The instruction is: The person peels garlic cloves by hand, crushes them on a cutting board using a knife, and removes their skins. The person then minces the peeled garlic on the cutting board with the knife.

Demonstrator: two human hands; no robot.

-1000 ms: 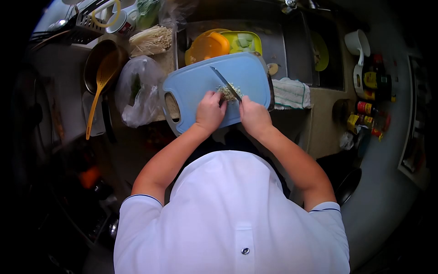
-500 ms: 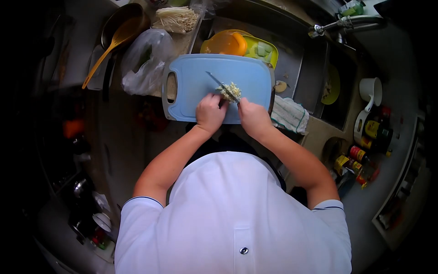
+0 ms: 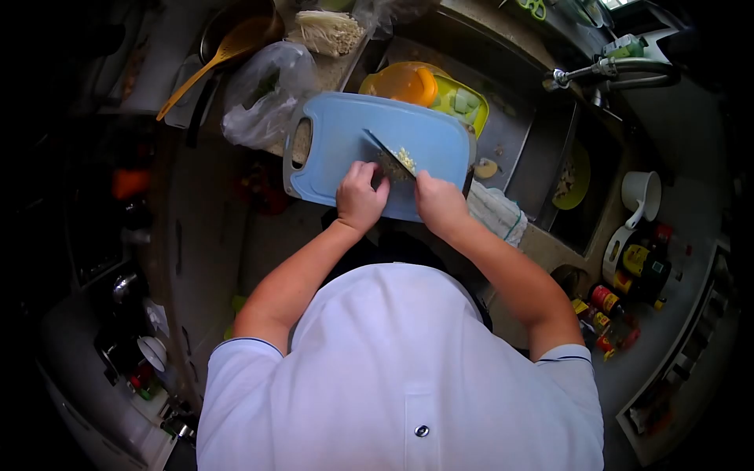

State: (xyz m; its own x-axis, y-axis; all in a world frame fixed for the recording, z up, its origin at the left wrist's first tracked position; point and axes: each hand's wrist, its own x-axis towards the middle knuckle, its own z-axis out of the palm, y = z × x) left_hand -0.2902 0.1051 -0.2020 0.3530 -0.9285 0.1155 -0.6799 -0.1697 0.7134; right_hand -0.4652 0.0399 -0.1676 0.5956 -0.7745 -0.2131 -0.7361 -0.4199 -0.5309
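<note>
My right hand [image 3: 440, 202] is closed around the handle of a kitchen knife [image 3: 380, 144], whose dark blade points up and left over a blue cutting board [image 3: 338, 129]. A small pile of finely chopped pale food, looking like minced garlic, [image 3: 404, 158] lies along the blade, partly hidden by it. My left hand [image 3: 361, 196] rests at the near side of the board, left of the blade, with its fingers bent and its thumb apart from them. Nothing shows between those fingers.
Beyond the board, an orange container [image 3: 402, 83] and a yellow-green tray [image 3: 471, 107] sit in the sink [image 3: 510, 98]. Enoki mushrooms [image 3: 326, 33], a plastic bag [image 3: 271, 90] and a pan [image 3: 259, 27] with an orange spatula [image 3: 206, 67] are at left. A towel [image 3: 499, 213] and bottles [image 3: 605, 298] are right.
The view has turned slightly, so the board and surroundings appear tilted. The blade has shifted relative to the chopped pile, with the brightest bits now on its far side. Both hands stay close by.
</note>
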